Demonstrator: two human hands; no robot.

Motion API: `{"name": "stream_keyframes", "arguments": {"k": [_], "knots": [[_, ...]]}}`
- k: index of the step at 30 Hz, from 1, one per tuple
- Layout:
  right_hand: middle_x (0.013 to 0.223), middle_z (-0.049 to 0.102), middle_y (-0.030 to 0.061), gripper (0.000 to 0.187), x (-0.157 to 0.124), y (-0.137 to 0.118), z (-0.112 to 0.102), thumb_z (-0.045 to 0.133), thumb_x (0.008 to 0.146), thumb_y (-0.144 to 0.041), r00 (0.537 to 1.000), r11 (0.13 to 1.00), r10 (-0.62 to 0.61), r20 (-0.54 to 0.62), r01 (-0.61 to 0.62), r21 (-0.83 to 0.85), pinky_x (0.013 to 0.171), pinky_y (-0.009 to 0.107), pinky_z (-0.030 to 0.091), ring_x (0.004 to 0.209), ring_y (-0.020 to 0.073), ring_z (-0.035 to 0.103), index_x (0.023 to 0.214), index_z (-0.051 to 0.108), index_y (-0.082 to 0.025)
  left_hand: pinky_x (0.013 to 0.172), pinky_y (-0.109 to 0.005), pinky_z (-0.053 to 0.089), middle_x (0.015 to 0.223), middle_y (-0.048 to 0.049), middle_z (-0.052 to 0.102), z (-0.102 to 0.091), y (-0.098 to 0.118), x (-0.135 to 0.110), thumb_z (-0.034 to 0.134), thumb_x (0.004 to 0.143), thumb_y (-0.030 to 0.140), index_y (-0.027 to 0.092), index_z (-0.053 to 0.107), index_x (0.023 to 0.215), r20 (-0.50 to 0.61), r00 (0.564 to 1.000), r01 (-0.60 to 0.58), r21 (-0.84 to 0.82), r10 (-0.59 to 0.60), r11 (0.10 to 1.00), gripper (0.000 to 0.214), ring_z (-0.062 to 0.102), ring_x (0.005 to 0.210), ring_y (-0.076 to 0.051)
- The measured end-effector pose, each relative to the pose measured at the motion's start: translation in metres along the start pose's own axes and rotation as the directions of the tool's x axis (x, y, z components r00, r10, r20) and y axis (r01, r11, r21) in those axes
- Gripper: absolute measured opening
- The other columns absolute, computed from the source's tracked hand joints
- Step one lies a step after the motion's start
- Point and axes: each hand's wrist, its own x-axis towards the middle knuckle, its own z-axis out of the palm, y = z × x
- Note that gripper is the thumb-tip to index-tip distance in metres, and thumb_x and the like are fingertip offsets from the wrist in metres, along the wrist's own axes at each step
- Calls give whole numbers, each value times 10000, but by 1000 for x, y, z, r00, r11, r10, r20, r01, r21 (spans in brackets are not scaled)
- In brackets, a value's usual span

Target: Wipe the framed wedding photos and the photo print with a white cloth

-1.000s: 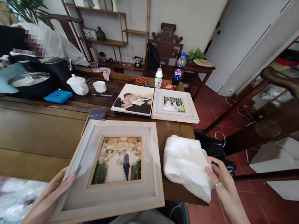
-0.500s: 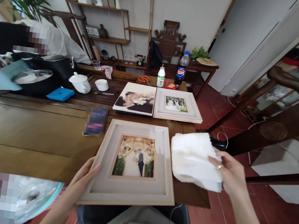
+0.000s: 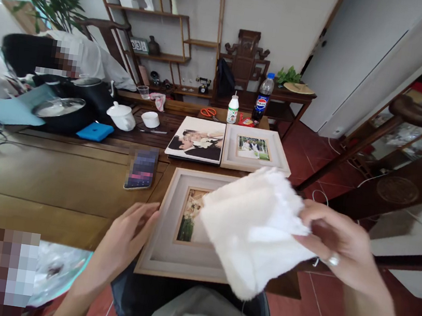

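On the cola bottle (image 3: 263, 100), which had a blue cap and a dark drink inside, the blue label carried the round Pepsi emblem with small white characters. The small white bottle (image 3: 233, 111) beside it had a green and white label, too small for reading, and a straw in its top. On the shelf behind, a block calendar (image 3: 139, 45) showed "03" and a further sign that was not clear. The screen of the phone (image 3: 141, 169) was blurred.

The table (image 3: 55, 178) was of brown wood with long joints. At its near edge, in front of the person, was the picture frame (image 3: 158, 252), square, of pale wood, with a deep whitish inner border around a small photograph (image 3: 187, 222); greenery and a light railing could be seen there. The white cloth (image 3: 250, 226), soft, fluffy and folded, was above the frame and hid its right part; I cannot tell whether they touched. The right hand (image 3: 336, 241), with a ring, pinched the cloth at its right edge. The left hand (image 3: 127, 238) was against the frame's left edge, with bent fingers; whether they gripped it, I cannot tell. Beyond lay a second frame (image 3: 229, 150), similarly pale, just beside a photo panel (image 3: 176, 145).
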Motion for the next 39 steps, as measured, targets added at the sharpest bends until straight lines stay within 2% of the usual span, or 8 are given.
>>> {"name": "stream_keyframes", "arguments": {"k": [2,5,11,15,20,25,34,39], "knots": [[764,481,-25,83,11,14,13,584,843,-217,986,999,47,161,-49,8,561,255,332,647,130,438,831,506,-243,922,-350,480,1191,-79,619,1,19,12,456,905,416,216,594,1155,-40,991,-127,-23,126,992,349,596,1089,-247],[728,468,-28,66,24,39,35,555,840,-233,951,990,138,279,-133,-35,556,251,330,618,126,419,805,499,-225,901,-317,494,1200,-78,614,17,44,37,427,929,369,222,592,1155,163,940,-266,-210,301,941,316,595,1087,-209],[735,508,-24,41,26,57,49,495,837,-208,954,986,157,255,-135,-101,578,254,366,625,137,464,810,520,-224,1013,-395,399,1308,-99,537,57,66,88,672,776,402,228,485,1290,410,664,-571,-263,625,778,574,502,1202,-241],[829,576,-5,123,20,53,47,422,896,-178,965,982,14,261,36,-183,814,335,411,768,170,539,891,528,-240,1011,-379,376,1174,-93,583,69,86,107,734,712,381,204,611,1036,459,448,-741,-289,767,606,389,516,1144,-240],[908,604,11,158,9,45,47,375,929,-169,973,957,11,231,57,-285,910,361,380,871,183,554,947,506,-254,936,-336,415,1193,-104,574,77,106,121,662,788,333,182,599,933,562,304,-711,-404,769,576,219,539,1118,-228],[752,559,-20,120,-3,43,45,512,889,-334,962,917,270,33,-247,-314,653,266,406,695,156,525,825,498,-233,778,-276,447,955,-47,659,81,109,131,618,822,371,181,642,926,701,330,-587,-372,632,719,218,613,895,-183],[646,370,-50,354,-28,45,41,612,794,-458,852,852,522,-32,-520,55,525,231,330,598,123,395,664,384,-220,778,-280,437,928,-43,638,98,111,127,585,856,379,166,606,907,512,487,-593,-401,707,698,221,590,863,-171],[669,340,-42,364,-37,47,45,626,792,-439,881,882,465,-85,-452,133,516,238,291,602,124,347,678,357,-222,875,-314,422,1113,-82,609,109,112,119,496,918,335,179,533,1117,526,411,-629,-427,744,649,255,569,1014,-206]]}}
